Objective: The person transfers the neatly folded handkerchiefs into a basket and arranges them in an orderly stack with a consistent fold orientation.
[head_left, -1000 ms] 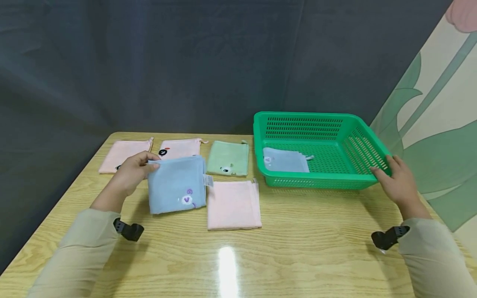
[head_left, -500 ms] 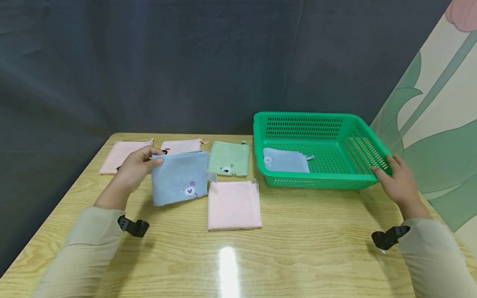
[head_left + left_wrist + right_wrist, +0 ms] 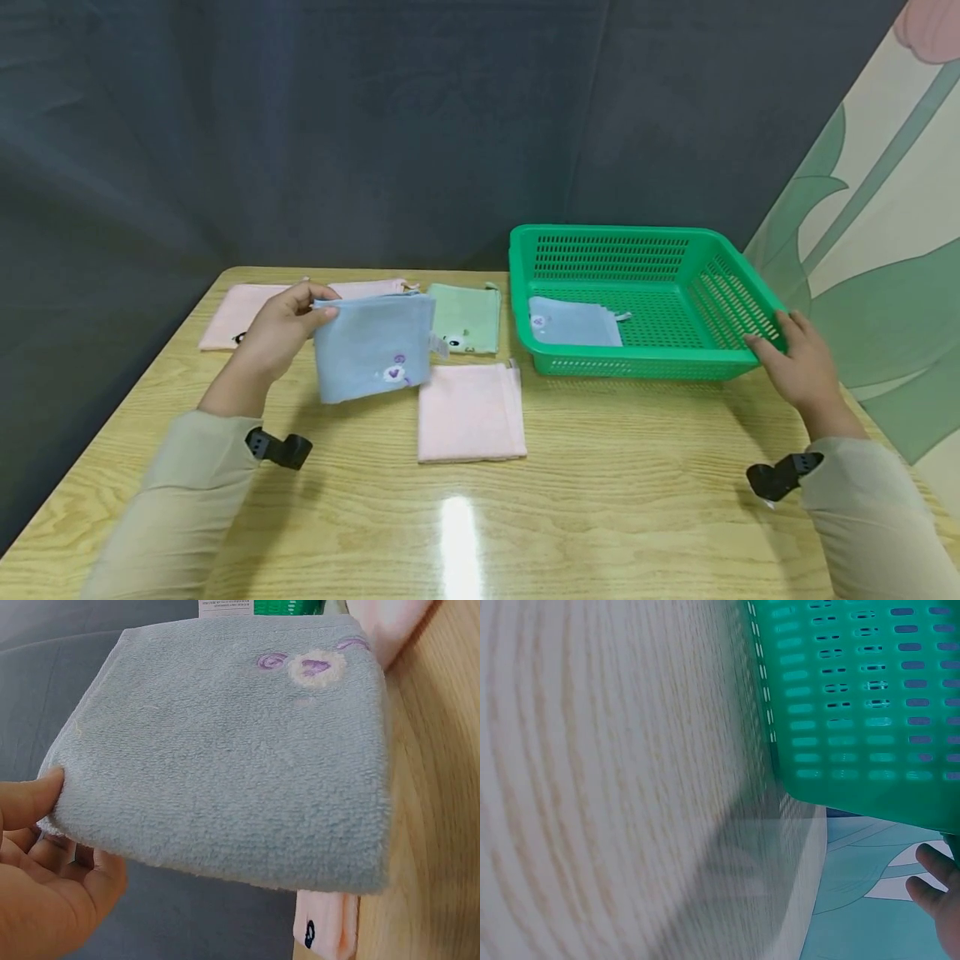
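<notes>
My left hand (image 3: 273, 333) pinches a folded light-blue towel (image 3: 363, 342) at its upper left edge, thumb on the front. The towel hangs above the table, showing purple-and-white embroidery and a white tag at its right side; in the left wrist view its terry face fills the middle. My right hand (image 3: 802, 367) grips the right front corner of a green plastic basket (image 3: 645, 358), thumb over the rim. Inside the basket, at the left, lies another folded blue towel (image 3: 573, 323) with a loop. Fingers (image 3: 930, 896) show at the right wrist view's edge.
A plain pink towel (image 3: 471, 417) lies folded in front of a green towel (image 3: 476, 321). Farther left are two more pink towels, one at the far left (image 3: 232, 317) and one (image 3: 367, 288) partly hidden behind the held towel. A dark curtain (image 3: 375, 133) hangs behind the wooden table.
My left hand has moved the held blue towel up and to the right, now overlapping the green towel and the plain pink towel's corner. The right hand and basket have stayed put.
</notes>
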`<state>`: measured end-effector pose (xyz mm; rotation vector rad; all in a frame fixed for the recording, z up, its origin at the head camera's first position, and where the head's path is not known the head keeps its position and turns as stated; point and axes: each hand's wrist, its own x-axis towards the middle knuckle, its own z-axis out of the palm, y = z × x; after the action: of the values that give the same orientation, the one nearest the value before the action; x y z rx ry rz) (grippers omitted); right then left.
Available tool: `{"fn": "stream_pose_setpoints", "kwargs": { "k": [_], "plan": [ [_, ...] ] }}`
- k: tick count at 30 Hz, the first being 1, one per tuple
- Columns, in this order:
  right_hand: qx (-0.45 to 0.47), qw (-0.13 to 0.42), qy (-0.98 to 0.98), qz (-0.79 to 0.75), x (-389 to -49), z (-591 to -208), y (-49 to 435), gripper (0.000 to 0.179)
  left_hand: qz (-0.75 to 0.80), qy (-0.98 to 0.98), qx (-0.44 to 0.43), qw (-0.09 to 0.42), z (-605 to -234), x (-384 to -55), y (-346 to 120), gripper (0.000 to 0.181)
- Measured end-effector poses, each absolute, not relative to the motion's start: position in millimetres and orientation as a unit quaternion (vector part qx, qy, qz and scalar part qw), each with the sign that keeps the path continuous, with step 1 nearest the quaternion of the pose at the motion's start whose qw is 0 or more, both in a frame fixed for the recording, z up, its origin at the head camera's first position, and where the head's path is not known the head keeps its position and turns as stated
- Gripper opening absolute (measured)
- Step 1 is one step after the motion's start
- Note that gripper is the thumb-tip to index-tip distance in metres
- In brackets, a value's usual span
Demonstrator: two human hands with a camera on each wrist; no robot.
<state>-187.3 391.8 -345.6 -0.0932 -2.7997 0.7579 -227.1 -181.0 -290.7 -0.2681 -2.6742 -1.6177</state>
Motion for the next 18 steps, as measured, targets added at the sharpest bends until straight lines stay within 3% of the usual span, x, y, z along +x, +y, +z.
{"fn": "stream_pose_setpoints", "kwargs": {
  "k": [11,18],
  "plan": [
    [-0.034,0.119,-0.956,0.265,-188.3,-346.7,392.4,0.063,-0.539,-0.836,-0.101,-0.012,-281.6,-231.2,-167.8,0.024],
    [-0.034,0.118,-0.955,0.271,-187.1,-345.6,392.6,0.063,-0.556,-0.823,-0.115,0.004,-275.4,-234.9,-156.2,0.019]
  ]
}}
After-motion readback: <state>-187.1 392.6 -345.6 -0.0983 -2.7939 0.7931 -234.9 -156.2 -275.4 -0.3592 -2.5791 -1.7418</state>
